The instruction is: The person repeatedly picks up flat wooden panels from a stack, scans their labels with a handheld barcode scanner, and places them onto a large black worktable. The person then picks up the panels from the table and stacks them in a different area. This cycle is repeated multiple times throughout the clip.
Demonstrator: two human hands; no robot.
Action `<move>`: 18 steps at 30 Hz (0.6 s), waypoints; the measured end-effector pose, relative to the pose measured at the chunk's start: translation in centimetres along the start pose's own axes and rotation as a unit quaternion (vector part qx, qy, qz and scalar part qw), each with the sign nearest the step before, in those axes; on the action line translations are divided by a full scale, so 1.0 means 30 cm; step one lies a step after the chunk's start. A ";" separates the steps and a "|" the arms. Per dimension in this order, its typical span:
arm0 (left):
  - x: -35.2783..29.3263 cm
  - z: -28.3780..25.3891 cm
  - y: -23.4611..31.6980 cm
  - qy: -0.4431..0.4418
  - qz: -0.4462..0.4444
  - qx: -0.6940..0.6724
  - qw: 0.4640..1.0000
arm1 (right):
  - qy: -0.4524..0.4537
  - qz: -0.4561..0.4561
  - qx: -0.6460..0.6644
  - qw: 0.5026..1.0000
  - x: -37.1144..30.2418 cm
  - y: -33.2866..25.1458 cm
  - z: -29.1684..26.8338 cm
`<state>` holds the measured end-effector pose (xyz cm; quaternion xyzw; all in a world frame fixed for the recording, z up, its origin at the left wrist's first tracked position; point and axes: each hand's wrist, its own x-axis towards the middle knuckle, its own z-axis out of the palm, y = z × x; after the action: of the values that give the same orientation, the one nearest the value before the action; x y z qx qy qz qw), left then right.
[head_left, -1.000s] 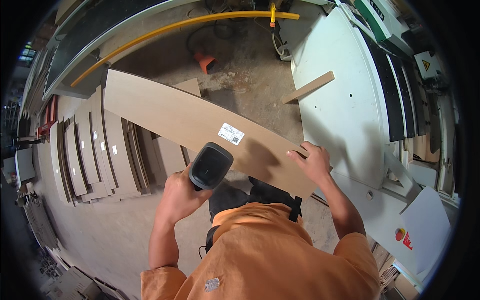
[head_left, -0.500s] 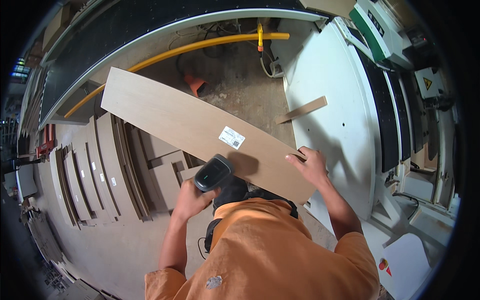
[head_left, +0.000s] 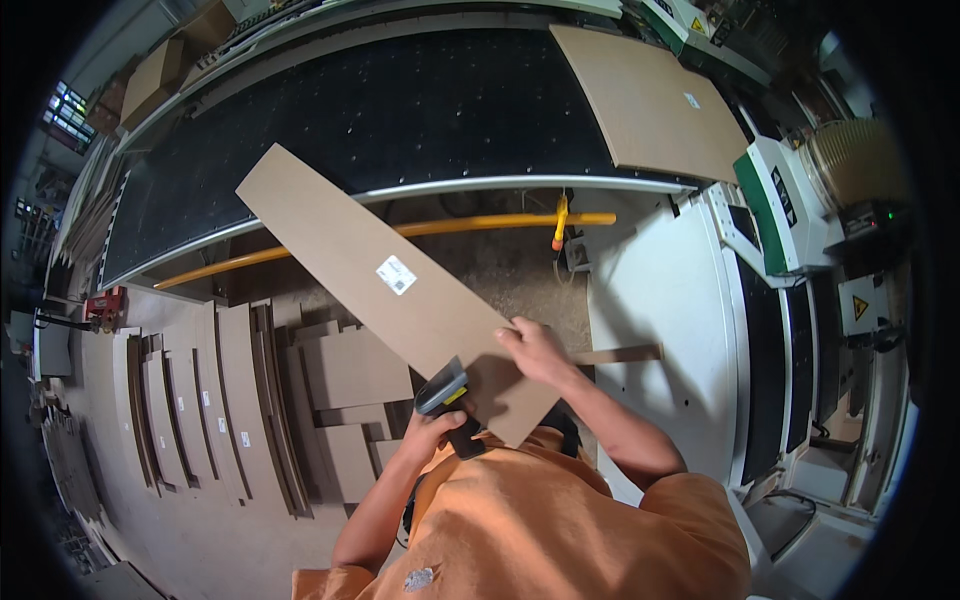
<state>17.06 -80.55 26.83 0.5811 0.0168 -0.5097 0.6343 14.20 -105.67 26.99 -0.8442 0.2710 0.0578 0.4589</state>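
A long light-brown board (head_left: 345,235) slants from far left down toward my body. My right hand (head_left: 535,350) grips its right edge near the close end, thumb on top and the other fingers hidden beneath. On the board's face sits a white printed label (head_left: 396,275). My left hand (head_left: 432,428) is wrapped round the handle of a dark handheld barcode scanner (head_left: 443,388), just over the board's near left edge. Whether the scanner touches the board I cannot tell.
Ahead stretches a machine's black bed (head_left: 430,110) with a large board (head_left: 660,105) at its right. A yellow rail (head_left: 470,224) runs along the bed's front. Stacked boards (head_left: 235,380) stand at the left. A white machine housing (head_left: 680,330) is on the right.
The board has swung steeper, its far end now over the black bed. My right hand has shifted left with it. The scanner has turned and come nearer my body. My view has tilted up.
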 end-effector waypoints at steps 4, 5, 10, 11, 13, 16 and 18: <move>0.103 0.002 0.082 0.093 0.060 -0.074 0.991 | -0.158 -0.057 0.195 0.966 0.291 0.040 0.043; 0.136 -0.009 0.110 0.128 0.091 -0.091 0.983 | -0.183 -0.035 0.275 0.943 0.371 0.088 0.051; 0.306 -0.103 0.278 0.247 0.160 -0.066 0.953 | 0.159 0.232 0.142 0.949 0.731 0.536 0.007; 0.347 -0.130 0.312 0.262 0.177 -0.053 0.947 | 0.142 0.301 0.175 0.926 0.783 0.637 -0.043; 0.413 -0.185 0.360 0.268 0.194 -0.066 0.941 | 0.171 0.305 0.069 0.934 0.866 0.766 -0.072; 0.484 -0.286 0.443 0.286 0.167 -0.053 0.942 | 0.082 0.245 0.195 0.946 0.946 0.805 -0.095; 0.528 -0.339 0.492 0.307 0.187 -0.052 0.932 | 0.148 0.192 0.130 0.961 0.962 0.773 -0.109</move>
<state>40.31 -85.70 24.43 0.6676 0.1282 -0.1774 0.7116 26.30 -130.00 1.61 -0.7085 0.4981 -0.0166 0.4997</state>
